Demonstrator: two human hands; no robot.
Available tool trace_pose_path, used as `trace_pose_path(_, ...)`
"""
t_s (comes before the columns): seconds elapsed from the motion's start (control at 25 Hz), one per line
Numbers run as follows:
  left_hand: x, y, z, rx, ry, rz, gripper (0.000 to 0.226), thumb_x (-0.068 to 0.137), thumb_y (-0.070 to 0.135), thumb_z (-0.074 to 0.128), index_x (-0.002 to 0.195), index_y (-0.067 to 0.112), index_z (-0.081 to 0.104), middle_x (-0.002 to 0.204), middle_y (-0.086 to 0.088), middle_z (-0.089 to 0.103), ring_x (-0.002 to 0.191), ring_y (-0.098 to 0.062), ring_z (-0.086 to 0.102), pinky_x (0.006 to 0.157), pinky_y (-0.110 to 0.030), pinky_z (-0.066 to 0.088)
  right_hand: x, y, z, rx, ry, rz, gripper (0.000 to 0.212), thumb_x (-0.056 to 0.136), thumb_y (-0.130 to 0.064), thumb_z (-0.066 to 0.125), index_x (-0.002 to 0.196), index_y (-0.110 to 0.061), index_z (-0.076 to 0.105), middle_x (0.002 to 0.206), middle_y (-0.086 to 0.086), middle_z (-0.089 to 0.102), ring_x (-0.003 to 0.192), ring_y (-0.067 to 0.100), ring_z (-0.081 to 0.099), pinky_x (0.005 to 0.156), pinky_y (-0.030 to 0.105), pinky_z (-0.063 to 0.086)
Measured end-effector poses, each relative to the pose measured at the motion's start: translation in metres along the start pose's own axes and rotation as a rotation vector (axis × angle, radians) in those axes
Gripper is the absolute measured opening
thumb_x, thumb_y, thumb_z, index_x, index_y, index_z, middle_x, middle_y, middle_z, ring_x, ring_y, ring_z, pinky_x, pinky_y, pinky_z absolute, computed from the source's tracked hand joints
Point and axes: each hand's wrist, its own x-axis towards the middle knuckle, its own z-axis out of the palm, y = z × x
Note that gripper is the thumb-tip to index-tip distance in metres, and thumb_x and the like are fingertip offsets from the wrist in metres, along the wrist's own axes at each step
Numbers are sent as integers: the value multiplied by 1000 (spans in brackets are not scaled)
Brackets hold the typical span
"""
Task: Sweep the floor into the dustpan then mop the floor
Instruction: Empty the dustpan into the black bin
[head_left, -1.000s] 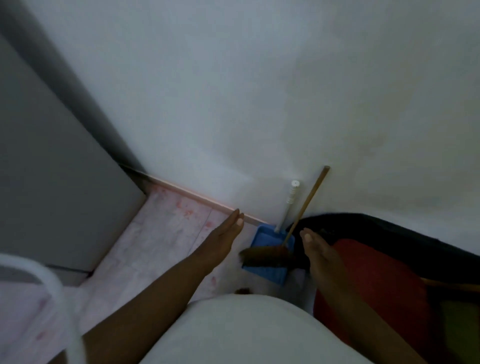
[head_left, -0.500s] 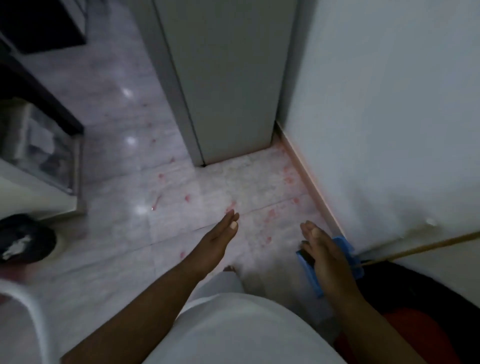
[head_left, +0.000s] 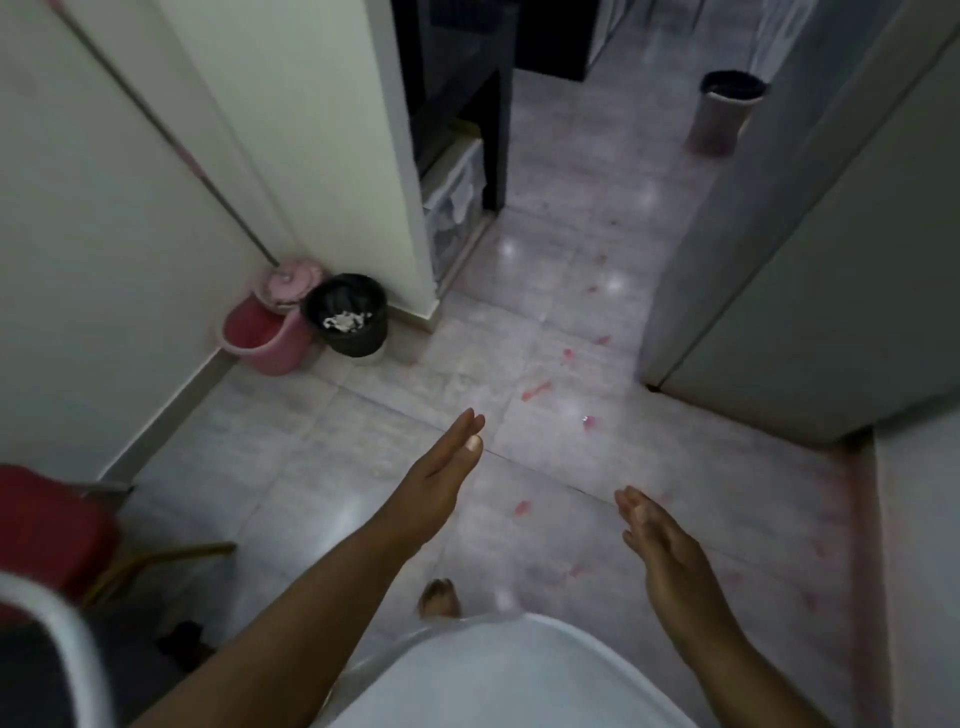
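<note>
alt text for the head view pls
The left hand and right hand are held out, open and empty, over a pale tiled floor dotted with pink scraps. A pink mop bucket and a black bin stand against the wall on the left.

no readable text, labels, signs
</note>
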Motion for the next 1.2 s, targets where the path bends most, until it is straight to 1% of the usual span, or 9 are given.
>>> trace_pose_path(0.16, 3, -16, -106, -49, 157, -10, 68, 83, 68, 39, 146, 47, 26, 135, 41, 40, 117, 29, 35, 89, -2, 27, 57, -39, 96, -80, -150, -17, 62, 65, -92, 43, 112, -55, 59, 131, -26, 57, 127, 4, 51, 112, 39, 36)
trace_pose_path(0.32, -1, -29, -167, -107, 275, -62, 67, 83, 69, 36, 146, 48, 26, 142, 36, 36, 127, 13, 33, 103, -19, 25, 93, -86, 164, -110, -265, -60, 58, 67, -91, 41, 110, -56, 58, 126, -29, 58, 125, 4, 52, 110, 36, 38)
trace_pose_path(0.48, 3, -41, -210, -196, 394, -118, 67, 84, 67, 35, 147, 46, 26, 143, 33, 38, 130, 8, 34, 106, -22, 24, 139, -129, 226, -132, -403, -80, 56, 80, -71, 40, 127, -44, 53, 128, -26, 59, 121, 1, 55, 110, 36, 39)
trace_pose_path(0.68, 19, -56, -253, -276, 541, -185, 66, 88, 60, 35, 150, 39, 25, 146, 27, 37, 134, 3, 34, 109, -23, 23, 217, -185, 304, -147, -530, -162, 68, 83, -70, 39, 140, -33, 48, 131, -22, 58, 114, -5, 57, 100, 25, 42)
trace_pose_path(0.76, 37, -56, -273, -305, 594, -206, 67, 87, 59, 38, 150, 38, 27, 146, 27, 39, 132, 4, 36, 109, -23, 24, 253, -209, 337, -145, -594, -190, 66, 84, -69, 39, 139, -34, 49, 133, -18, 59, 115, -4, 57, 100, 26, 43)
trace_pose_path(0.92, 73, -39, -312, -329, 667, -214, 65, 80, 68, 45, 141, 44, 37, 137, 26, 51, 130, 5, 42, 115, -30, 27, 310, -249, 383, -150, -716, -204, 45, 84, -67, 40, 123, -47, 52, 126, -19, 62, 117, 0, 57, 102, 28, 43)
trace_pose_path(1.04, 106, -18, -344, -283, 705, -194, 65, 78, 79, 45, 134, 48, 43, 134, 26, 55, 129, 3, 45, 116, -36, 30, 349, -274, 406, -191, -815, -221, 53, 78, -79, 42, 120, -50, 54, 125, -19, 63, 118, -1, 57, 102, 26, 41)
trace_pose_path(1.12, 127, -6, -365, -257, 731, -180, 68, 75, 81, 45, 133, 46, 46, 131, 24, 58, 128, 0, 47, 113, -35, 34, 372, -285, 421, -242, -864, -225, 54, 76, -78, 43, 120, -49, 54, 125, -21, 63, 117, -4, 57, 101, 23, 40)
trace_pose_path(1.2, 142, 2, -382, -243, 730, -164, 65, 76, 80, 45, 131, 47, 48, 128, 24, 60, 126, 0, 50, 107, -29, 39, 388, -290, 430, -301, -885, -213, 46, 77, -72, 44, 116, -50, 56, 122, -22, 64, 115, -5, 57, 98, 20, 41)
